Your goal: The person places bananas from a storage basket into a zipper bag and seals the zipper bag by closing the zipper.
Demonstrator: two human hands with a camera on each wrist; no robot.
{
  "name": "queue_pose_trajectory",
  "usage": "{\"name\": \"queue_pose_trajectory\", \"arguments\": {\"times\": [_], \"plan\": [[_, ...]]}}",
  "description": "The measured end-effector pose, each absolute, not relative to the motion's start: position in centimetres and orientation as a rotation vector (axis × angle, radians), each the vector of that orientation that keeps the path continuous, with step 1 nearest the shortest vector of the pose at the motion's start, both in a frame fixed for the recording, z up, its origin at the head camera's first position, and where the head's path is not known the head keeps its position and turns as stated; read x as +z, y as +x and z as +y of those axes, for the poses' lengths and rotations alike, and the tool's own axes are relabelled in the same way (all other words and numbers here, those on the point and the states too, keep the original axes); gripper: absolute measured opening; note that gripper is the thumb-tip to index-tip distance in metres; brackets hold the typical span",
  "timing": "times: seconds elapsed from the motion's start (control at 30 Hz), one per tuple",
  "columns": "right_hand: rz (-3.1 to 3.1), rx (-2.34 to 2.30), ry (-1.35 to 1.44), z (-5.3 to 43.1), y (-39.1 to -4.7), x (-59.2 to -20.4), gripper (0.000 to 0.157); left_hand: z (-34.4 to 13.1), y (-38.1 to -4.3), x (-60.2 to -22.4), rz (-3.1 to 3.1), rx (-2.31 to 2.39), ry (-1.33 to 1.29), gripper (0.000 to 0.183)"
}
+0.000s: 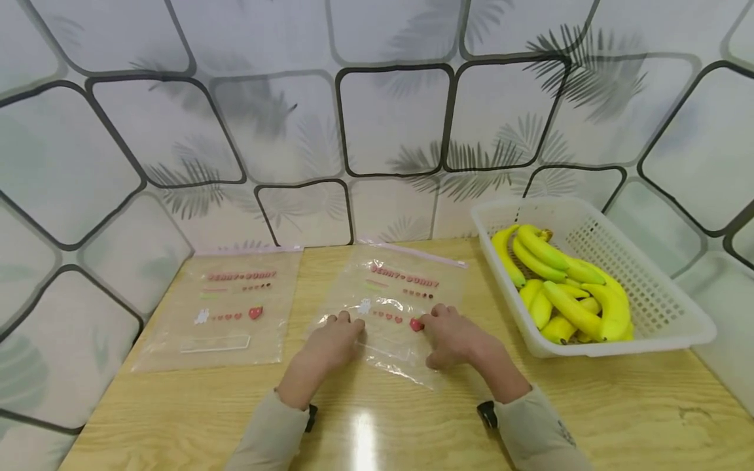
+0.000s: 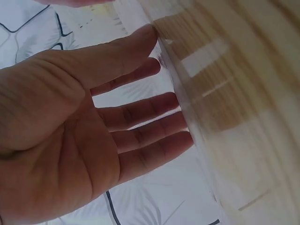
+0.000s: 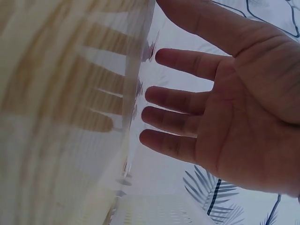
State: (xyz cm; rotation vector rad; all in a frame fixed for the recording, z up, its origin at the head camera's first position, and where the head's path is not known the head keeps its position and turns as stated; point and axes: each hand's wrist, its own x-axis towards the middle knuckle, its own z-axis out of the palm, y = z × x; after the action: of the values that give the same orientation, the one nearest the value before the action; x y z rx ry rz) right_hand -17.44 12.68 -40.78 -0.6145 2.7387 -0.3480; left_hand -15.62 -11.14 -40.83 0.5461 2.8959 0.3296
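A clear zip bag (image 1: 383,340) with pink lettering, small hearts and a strawberry print lies flat on the wooden table, slightly turned, its pink slider strip at the far side. My left hand (image 1: 336,340) rests at the bag's left part, fingertips on the plastic. On the right part, my right hand (image 1: 456,337) has its fingertips beside the strawberry print. In the left wrist view the left hand (image 2: 93,117) has its fingers extended, tips at the bag surface. The right wrist view shows the right hand (image 3: 225,103) with spread, nearly straight fingers and nothing in the palm.
A second bag (image 1: 230,327) of the same print lies flat at the left. To the right stands a white perforated plastic basket (image 1: 660,327) with several yellow bananas (image 1: 568,307). Patterned walls (image 1: 394,124) enclose the table (image 1: 412,438) at the back and sides.
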Motion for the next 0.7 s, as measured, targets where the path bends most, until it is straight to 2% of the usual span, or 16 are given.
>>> {"name": "queue_pose_trajectory", "arguments": {"times": [0.2,0.4,0.7], "plan": [[2.721,-0.377,-0.646,12.9,-17.4,-40.7,0.068,-10.3,-15.3,-40.8,2.85,0.317,0.544,0.019],[2.735,-0.365,-0.644,13.0,-17.5,-40.5,0.066,-9.6,-15.0,-40.6,2.82,0.34,0.442,0.034],[2.751,-0.344,-0.648,13.1,-17.5,-40.6,0.049,-10.8,-15.7,-41.2,2.786,0.425,0.48,0.032]]}}
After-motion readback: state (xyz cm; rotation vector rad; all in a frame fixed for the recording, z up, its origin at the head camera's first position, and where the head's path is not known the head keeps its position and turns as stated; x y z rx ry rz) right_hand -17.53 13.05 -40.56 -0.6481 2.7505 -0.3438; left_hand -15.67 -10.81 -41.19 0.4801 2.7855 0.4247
